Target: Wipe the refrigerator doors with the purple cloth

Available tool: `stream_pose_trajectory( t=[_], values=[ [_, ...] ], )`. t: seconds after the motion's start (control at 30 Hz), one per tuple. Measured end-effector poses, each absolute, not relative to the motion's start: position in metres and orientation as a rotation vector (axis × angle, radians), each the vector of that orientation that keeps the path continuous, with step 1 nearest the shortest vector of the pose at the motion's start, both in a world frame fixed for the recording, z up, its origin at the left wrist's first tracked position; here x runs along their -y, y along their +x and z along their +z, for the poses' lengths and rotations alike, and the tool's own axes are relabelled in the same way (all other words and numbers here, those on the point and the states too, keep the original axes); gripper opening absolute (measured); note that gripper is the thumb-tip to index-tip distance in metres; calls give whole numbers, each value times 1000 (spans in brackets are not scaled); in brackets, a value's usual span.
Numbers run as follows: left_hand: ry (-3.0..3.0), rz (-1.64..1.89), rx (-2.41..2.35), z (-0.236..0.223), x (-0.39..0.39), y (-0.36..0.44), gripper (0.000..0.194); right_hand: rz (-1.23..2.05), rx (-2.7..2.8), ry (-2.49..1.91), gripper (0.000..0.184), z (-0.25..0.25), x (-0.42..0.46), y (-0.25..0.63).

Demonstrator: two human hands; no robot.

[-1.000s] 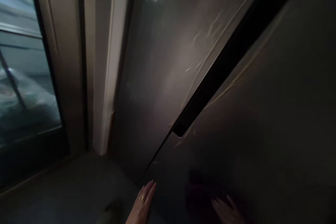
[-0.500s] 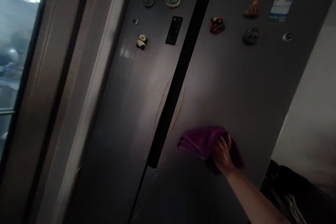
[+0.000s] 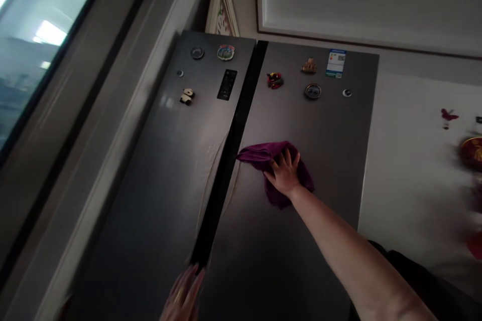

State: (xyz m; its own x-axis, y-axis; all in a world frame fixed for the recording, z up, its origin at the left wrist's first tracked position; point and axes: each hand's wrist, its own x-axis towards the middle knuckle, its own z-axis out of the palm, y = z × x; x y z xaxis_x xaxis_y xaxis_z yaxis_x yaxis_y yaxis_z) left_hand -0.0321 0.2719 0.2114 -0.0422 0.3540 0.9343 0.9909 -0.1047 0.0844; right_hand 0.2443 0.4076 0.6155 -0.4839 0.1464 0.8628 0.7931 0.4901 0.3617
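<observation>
My right hand presses a purple cloth flat against the right door of a grey refrigerator. Its fingers are spread over the folded fabric, whose left tip reaches the dark vertical strip between the two doors. At the bottom of the view is my left hand, with its fingers stretched out near the strip's lower end. Nothing shows in that hand; whether it touches the door I cannot tell. A curved clear film edge runs along both sides of the strip.
Several magnets, among them a panda and a round one, sit high on the doors, with a label at upper right. A picture frame stands above. Left is a window frame; dark fabric lies lower right.
My right hand and the cloth have moved up and left across the door towards the strip. My left hand has come into view at the bottom. The view has tilted upward.
</observation>
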Motion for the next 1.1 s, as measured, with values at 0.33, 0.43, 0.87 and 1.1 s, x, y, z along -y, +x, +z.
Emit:
stream_pose_trajectory(
  t=[0.33, 0.43, 0.87, 1.1],
  values=[
    [-1389, -1518, 1474, 462, -359, 19, 68, -914, 1699, -879, 46, 678, -417, 307],
    [-1418, -1593, 1569, 490, -361, 34, 74, -889, 1483, -970, 45, 679, -436, 373],
    [-1182, -1655, 1932, 561, -377, 53, 64, -1062, 1388, -876, 62, 687, -471, 428],
    [-1295, -1566, 1936, 558, -379, 34, 40, -1126, 1510, -769, 51, 733, -457, 333]
  ],
)
